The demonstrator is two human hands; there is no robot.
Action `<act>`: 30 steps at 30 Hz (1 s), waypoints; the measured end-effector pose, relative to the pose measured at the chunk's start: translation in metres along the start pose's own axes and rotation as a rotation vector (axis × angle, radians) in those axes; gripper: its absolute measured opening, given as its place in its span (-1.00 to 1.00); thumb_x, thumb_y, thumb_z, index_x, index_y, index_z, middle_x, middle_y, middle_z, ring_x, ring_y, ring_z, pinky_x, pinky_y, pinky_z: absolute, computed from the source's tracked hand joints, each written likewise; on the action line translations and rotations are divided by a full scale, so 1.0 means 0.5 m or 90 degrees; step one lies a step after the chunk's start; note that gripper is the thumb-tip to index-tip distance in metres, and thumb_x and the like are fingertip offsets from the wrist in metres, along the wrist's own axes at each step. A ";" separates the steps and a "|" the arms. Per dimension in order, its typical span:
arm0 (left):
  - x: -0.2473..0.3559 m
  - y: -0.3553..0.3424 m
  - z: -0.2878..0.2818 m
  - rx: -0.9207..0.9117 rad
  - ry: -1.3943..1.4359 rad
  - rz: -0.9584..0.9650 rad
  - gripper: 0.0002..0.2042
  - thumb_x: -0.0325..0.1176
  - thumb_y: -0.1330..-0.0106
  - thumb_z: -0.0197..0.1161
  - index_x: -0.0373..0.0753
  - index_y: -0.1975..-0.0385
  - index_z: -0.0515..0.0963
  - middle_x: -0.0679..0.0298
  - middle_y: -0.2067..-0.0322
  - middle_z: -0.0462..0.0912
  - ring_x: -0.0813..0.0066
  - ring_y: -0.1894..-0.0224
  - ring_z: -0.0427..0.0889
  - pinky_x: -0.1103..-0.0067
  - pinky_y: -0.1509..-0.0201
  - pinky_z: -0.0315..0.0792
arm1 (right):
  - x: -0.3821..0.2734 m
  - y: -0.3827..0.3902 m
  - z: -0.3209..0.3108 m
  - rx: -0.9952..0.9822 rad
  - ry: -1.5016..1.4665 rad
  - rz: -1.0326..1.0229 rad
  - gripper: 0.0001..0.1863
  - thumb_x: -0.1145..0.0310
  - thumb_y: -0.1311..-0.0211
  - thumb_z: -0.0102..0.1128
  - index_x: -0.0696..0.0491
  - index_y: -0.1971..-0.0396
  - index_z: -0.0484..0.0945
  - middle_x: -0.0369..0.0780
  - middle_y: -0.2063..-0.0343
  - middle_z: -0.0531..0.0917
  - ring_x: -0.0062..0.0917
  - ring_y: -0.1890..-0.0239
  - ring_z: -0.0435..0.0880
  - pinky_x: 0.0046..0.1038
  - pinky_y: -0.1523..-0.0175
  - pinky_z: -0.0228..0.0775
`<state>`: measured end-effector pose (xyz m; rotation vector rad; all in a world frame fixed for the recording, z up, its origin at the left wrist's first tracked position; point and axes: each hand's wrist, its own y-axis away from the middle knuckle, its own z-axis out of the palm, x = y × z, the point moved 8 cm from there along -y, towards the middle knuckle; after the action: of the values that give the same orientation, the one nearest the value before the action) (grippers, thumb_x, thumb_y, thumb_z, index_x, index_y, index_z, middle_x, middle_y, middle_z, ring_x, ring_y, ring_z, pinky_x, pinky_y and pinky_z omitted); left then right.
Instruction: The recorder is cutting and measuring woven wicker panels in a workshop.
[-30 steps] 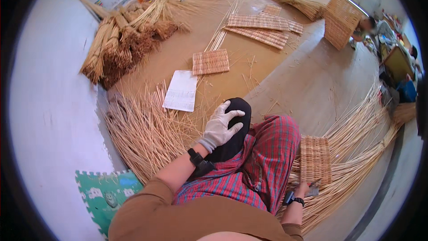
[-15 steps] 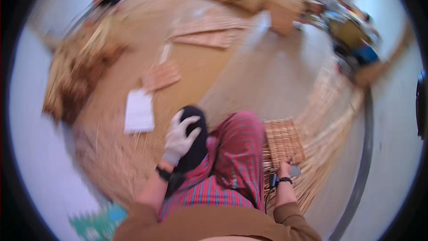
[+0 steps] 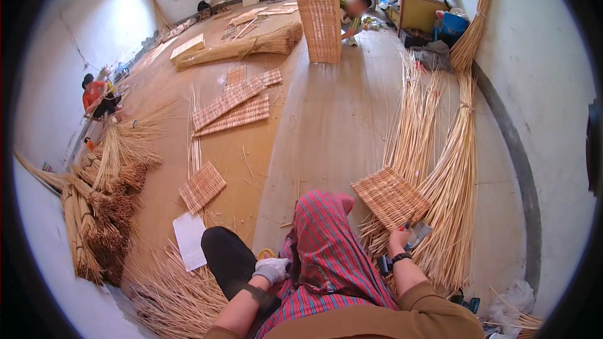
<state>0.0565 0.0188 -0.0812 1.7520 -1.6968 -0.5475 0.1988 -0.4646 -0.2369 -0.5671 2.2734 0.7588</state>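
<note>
My left hand (image 3: 270,271), in a pale glove, is curled low between my black-covered knee (image 3: 223,252) and the red plaid cloth (image 3: 323,248) over my other leg; what its fingers hold is hidden. My bare right hand (image 3: 399,239) is closed on a red-handled tool (image 3: 407,226) at the near corner of a square woven panel (image 3: 388,196). The panel lies over long loose reeds (image 3: 455,169) at my right. A white sheet (image 3: 188,238) and a smaller woven panel (image 3: 201,188) lie beyond my left knee.
Reed bundles (image 3: 103,207) heap along the left wall. Long panels (image 3: 232,107) lie mid-floor. A tall woven box (image 3: 319,25) stands with a crouching co-worker (image 3: 352,19) behind it. Two people sit far left (image 3: 95,94); another lounges on a couch (image 3: 414,12) at back right.
The view has swung up toward the room's far end. My left hand has moved from the top of my black knee down between my legs. My right hand stays at the panel's corner.
</note>
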 end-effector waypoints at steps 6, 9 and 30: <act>-0.165 0.118 -0.219 0.652 0.774 0.099 -0.68 -0.67 -0.36 0.27 -0.25 -0.07 0.65 0.29 0.12 0.75 0.52 0.06 0.70 0.54 -0.10 0.59 | -0.117 -0.065 -0.051 0.046 -0.216 -0.072 -0.57 0.26 -0.30 0.40 0.07 -0.05 0.45 -0.19 0.21 0.65 -0.25 0.13 0.67 -0.19 -0.06 0.49; -0.295 0.298 -0.316 0.936 0.655 0.046 -0.74 -0.65 -0.39 0.27 -0.29 -0.03 0.64 0.30 0.09 0.69 0.52 0.06 0.64 0.51 -0.17 0.54 | -0.272 -0.052 -0.109 0.097 -0.291 -0.234 -0.64 0.36 -0.29 0.38 0.09 0.02 0.43 -0.27 0.32 0.58 -0.40 0.24 0.61 -0.32 0.03 0.49; 0.076 0.308 -0.216 0.379 1.329 0.339 -0.38 -0.42 -0.52 0.27 -0.25 -0.53 0.22 -0.01 -0.27 0.57 0.18 -0.30 0.60 0.32 -0.33 0.57 | -0.490 0.936 -0.198 -0.684 -0.106 -1.228 -0.47 0.30 0.06 0.53 -0.06 0.01 0.57 -0.23 0.32 0.63 -0.23 0.21 0.69 -0.20 0.11 0.52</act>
<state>0.0217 0.0022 0.1066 0.9495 -0.4931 1.6213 0.0542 -0.1389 0.1652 -2.3442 0.1863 0.6844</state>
